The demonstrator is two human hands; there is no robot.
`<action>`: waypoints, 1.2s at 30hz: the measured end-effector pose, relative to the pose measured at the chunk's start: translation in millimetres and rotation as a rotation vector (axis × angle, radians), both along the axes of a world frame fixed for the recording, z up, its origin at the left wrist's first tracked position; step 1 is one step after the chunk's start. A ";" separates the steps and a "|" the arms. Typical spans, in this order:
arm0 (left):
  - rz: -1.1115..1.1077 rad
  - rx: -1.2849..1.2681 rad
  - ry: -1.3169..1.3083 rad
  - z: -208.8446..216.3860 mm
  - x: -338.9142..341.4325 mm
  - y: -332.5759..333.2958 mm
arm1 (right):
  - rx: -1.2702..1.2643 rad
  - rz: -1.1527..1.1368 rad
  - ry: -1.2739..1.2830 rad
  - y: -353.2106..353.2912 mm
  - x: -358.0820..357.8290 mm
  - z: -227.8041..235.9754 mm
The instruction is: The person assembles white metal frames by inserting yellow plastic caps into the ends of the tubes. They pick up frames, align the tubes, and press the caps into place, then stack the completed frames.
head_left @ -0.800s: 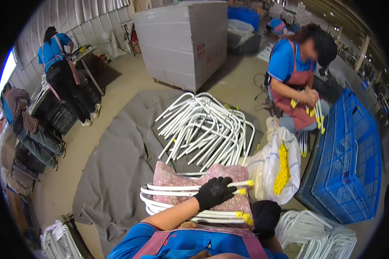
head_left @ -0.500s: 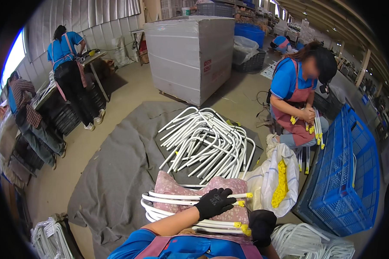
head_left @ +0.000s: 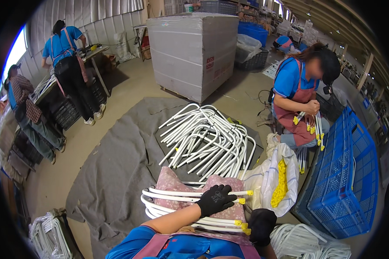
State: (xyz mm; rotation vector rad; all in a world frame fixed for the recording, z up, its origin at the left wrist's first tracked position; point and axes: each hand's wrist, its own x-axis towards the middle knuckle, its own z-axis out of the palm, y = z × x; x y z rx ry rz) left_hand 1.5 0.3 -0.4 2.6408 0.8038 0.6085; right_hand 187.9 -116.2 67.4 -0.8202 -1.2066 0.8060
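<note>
Several white bent tubes (head_left: pixel 173 197) lie across my lap on a pink floral cloth (head_left: pixel 166 179). Yellow end caps (head_left: pixel 242 201) cover their right ends. My left hand (head_left: pixel 216 200), in a black glove, lies over the upper tubes with its fingers curled round them close to the capped ends. Just right of the lower capped ends is my right hand (head_left: pixel 262 225), also gloved in black; it is dark and its fingers are mostly hidden. A white woven sack (head_left: pixel 291 168) beside it holds loose yellow caps (head_left: pixel 279 185).
A heap of white bent tubes (head_left: pixel 207 140) lies ahead on a grey cloth (head_left: pixel 112 159). To the right, a co-worker (head_left: pixel 298 95) sits holding capped tubes beside a blue crate (head_left: pixel 337 185). Bagged tubes (head_left: pixel 307 241) lie at lower right. A large grey box (head_left: pixel 177 56) stands behind the heap.
The view has shifted slightly. My left hand keeps its place on the tubes, and my right hand stays beside the caps. The co-worker's hands have moved a little at the tubes.
</note>
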 end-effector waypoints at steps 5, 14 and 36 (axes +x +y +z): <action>0.004 0.020 -0.060 -5.3 2.1 -0.1 | 0.243 -0.090 -0.440 -2.8 6.3 0.2; 0.071 -0.074 -0.007 -9.9 7.8 0.0 | 0.346 -0.065 -0.377 5.7 7.1 13.1; 0.023 0.004 0.046 7.2 10.1 6.4 | -0.025 0.151 0.059 10.0 13.0 6.9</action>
